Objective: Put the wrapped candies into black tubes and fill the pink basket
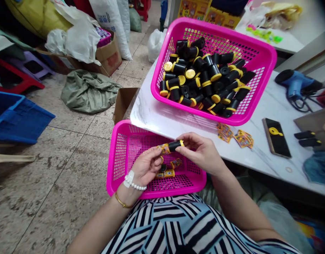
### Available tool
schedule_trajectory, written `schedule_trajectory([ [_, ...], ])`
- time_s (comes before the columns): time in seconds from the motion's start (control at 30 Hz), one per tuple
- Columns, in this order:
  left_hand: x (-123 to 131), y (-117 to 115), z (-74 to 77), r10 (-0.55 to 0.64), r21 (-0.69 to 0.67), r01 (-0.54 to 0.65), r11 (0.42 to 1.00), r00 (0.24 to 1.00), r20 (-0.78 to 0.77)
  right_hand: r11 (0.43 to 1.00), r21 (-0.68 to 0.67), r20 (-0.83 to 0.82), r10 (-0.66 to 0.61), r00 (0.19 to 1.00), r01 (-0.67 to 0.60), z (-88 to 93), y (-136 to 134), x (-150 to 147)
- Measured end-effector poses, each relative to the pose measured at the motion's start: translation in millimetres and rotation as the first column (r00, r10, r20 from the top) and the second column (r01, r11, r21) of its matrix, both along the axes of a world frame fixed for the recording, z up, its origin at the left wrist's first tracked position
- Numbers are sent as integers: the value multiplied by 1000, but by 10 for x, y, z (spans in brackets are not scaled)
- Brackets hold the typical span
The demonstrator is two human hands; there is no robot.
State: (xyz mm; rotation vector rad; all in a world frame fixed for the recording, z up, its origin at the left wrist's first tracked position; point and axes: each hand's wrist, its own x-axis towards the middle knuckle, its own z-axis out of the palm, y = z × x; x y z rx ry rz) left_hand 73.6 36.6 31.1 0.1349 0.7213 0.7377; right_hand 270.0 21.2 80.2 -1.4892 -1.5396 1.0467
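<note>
Above the lower pink basket (111,165), my two hands meet at one small piece. My right hand (202,151) pinches the yellow-rimmed end of a black plastic cylinder (174,145). At its other end is an orange printed sleeve (164,149), gripped between the thumb and fingers of my left hand (145,165). The sleeve touches or overlaps the cylinder's end; how far it goes over cannot be seen. Below my hands, several sleeved cylinders (169,173) lie in the basket, partly hidden by my left hand.
On the white table (146,102) stands a larger pink basket (263,63) full of black cylinders with yellow caps (207,79). Printed sleeves (243,138) lie in small piles by its near edge. To the right are a phone (277,141) and a blue heat gun (297,84).
</note>
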Motion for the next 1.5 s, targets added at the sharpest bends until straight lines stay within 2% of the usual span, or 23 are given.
schedule_trajectory([
  [0.17, -12, 14, 1, 36, -34, -34, 999, 999, 38, 997, 55, -13, -52, 999, 53, -14, -91, -71],
  [0.27, -13, 22, -11, 49, -40, -47, 998, 997, 55, 995, 38, -190, -86, 978, 95, -30, -101, -94],
  [0.33, -7, 20, -19, 56, -46, -53, 998, 997, 61, 993, -8, -342, -117, 932, 121, -48, -81, -110],
  [0.43, 3, 5, -21, 67, -58, -63, 996, 996, 65, 990, -68, -422, -139, 896, 121, -83, -50, -137],
  [0.53, 6, -12, -13, 82, -51, -78, 996, 994, 66, 993, -82, -342, -112, 933, 89, -102, -59, -145],
  [0.67, 9, -34, -27, 68, -28, -67, 997, 997, 32, 998, -40, -92, -47, 995, 44, -58, -107, -117],
  [0.8, 32, -64, -39, 53, 8, -53, 999, 998, -37, 999, 27, 137, 18, 990, -22, -11, -117, -109],
  [0.9, 45, -107, 14, 73, 110, -56, 992, 985, -156, 998, 66, 86, -12, 996, 7, -51, -114, -125],
  [1.03, -4, -157, 137, 228, 253, -154, 955, 927, -299, 997, 76, -85, -20, 996, 27, -149, -159, -130],
  [1.07, -31, -159, 159, 235, 274, -150, 950, 920, -312, 997, 74, -111, -13, 994, 22, -165, -176, -127],
  [1.1, -61, -156, 173, 202, 283, -111, 953, 926, -318, 997, 72, -125, -2, 992, 11, -176, -193, -123],
  [1.23, -154, -133, 140, -78, 284, 166, 944, 952, -298, 990, 123, -101, 77, 992, -64, -200, -228, -129],
  [1.37, -133, -138, 55, -96, 317, 194, 928, 949, -300, 948, 297, -62, 141, 988, -116, -291, -219, -170],
  [1.5, -51, -174, 19, -98, 308, 188, 933, 954, -283, 930, 349, -46, 140, 989, -115, -407, -219, -168],
])
